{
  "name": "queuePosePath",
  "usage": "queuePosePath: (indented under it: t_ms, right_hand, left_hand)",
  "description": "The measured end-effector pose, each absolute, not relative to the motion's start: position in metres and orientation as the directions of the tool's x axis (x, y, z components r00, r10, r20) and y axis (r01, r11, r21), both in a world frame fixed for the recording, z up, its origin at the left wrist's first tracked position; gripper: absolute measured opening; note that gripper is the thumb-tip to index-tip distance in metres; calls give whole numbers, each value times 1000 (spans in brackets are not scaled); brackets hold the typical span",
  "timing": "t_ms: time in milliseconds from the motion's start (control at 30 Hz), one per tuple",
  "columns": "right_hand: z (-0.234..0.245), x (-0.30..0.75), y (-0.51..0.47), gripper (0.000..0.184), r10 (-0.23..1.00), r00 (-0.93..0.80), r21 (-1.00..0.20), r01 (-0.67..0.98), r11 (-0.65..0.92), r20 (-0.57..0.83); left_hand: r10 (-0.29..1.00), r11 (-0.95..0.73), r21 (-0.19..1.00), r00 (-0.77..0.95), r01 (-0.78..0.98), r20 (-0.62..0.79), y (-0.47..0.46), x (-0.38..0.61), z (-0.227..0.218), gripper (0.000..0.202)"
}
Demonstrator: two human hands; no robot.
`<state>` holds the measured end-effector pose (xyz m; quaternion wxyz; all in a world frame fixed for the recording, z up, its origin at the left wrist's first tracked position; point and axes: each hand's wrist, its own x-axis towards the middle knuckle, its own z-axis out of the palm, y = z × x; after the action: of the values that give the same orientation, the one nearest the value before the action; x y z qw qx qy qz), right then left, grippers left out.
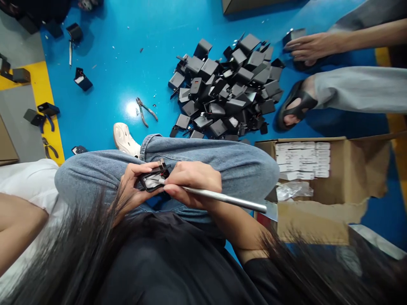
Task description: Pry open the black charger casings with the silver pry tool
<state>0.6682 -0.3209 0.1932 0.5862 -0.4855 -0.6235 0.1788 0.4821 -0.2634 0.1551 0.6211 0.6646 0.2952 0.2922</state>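
The left hand (pixel 132 185) is clamping its grip around a small black case (pixel 151 181), thumb and fingers pressing opposite sides. The right hand (pixel 195 181) is pinching a silver rod (pixel 224 197) in its grip near the thin end. The case is sitting above the lap (pixel 203 159), its open mouth facing up toward the head camera and its flap standing toward the knees. The rod is pointing left into the mouth, its long axis slanting down to the right, its blunt end lying beyond the right wrist. Ahead, black cases (pixel 219 91) are lying heaped on the blue floor (pixel 108 84), pliers (pixel 145 111) resting nearby. At right, white boxes (pixel 302 160) are filling part of a carton (pixel 335 169), showing print too small for reading.
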Motion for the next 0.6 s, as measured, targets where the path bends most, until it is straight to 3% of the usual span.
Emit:
queuePosePath:
  t_ms: [200, 600]
  right_hand:
    - [191, 667, -319, 20, 796, 79, -756, 381, 532, 600]
    - [196, 669, -319, 17, 789, -12, -678, 503, 536, 615]
  left_hand:
    - [719, -45, 995, 689, -85, 92, -262, 484, 156, 45]
    - [738, -117, 992, 672, 41, 59, -264, 475, 148, 45]
